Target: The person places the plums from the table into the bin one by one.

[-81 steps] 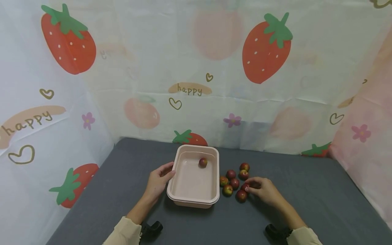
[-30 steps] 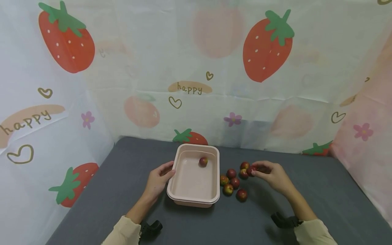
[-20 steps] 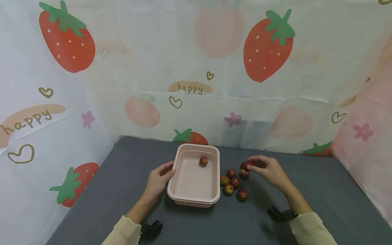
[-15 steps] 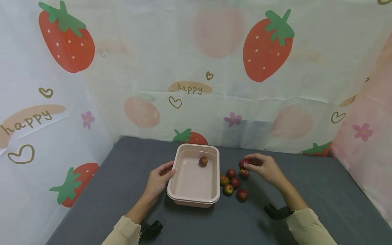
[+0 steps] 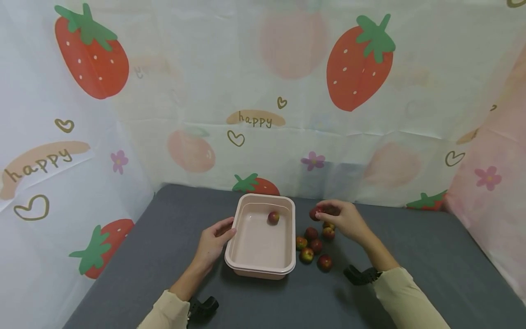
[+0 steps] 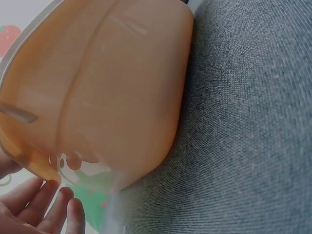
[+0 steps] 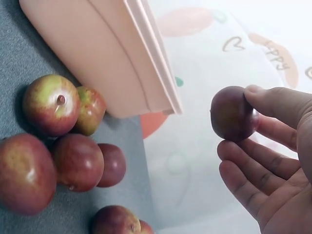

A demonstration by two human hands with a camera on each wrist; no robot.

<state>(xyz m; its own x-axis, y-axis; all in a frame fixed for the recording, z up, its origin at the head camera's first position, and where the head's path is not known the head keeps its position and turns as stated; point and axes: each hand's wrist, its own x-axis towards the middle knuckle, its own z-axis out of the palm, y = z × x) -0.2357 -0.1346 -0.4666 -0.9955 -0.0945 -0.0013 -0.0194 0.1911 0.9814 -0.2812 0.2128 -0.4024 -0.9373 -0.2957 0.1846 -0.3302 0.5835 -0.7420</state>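
A pale pink plastic box [image 5: 256, 244] stands on the grey cloth, with one plum [image 5: 273, 218] inside near its far right corner. My left hand [image 5: 213, 242] holds the box's left rim by thumb and fingers; the left wrist view shows the fingertips [image 6: 63, 195] at the wall [image 6: 122, 92]. Between thumb and fingertips, my right hand [image 5: 343, 220] pinches a dark red plum [image 7: 233, 114], raised off the cloth beyond the box's right side. Several red and yellow-green plums [image 5: 311, 233] lie loose to the right of the box, below that hand.
The grey cloth [image 5: 411, 260] covers the table and meets a strawberry-print curtain [image 5: 255, 68] at the back and sides. A black wrist mount [image 5: 361, 275] sits on the right forearm, another wrist mount [image 5: 203, 308] on the left.
My right hand first gripped a plum among the near ones, lifted it, and has carried it away from me and then left toward the box. The left hand stays at the rim.
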